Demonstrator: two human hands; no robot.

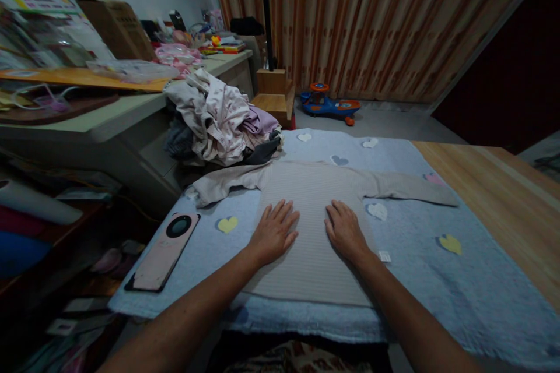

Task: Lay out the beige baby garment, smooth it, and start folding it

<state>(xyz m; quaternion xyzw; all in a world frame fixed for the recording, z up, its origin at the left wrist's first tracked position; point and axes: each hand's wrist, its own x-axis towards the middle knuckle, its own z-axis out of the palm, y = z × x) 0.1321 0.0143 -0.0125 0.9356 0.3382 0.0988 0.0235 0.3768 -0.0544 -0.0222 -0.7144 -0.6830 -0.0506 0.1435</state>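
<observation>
A light grey ribbed long-sleeved shirt point(312, 233) lies spread flat on a blue blanket with heart shapes point(420, 297). Its sleeves stretch out to both sides, and the hem faces me. My left hand point(274, 233) rests flat on the left half of the shirt body, fingers spread. On the right half lies my right hand point(345, 230), palm down with its fingers stretched out and slightly bent. Neither hand holds anything. A small white tag point(384, 256) sticks out at the shirt's right side seam.
A pink phone point(163, 253) lies on the blanket at the left. Behind it rises a heap of crumpled clothes point(223, 116). A cluttered desk point(109, 113) stands along the left. Bare wooden tabletop point(494, 186) shows at the right. A blue and orange ride-on toy point(330, 105) stands on the floor beyond.
</observation>
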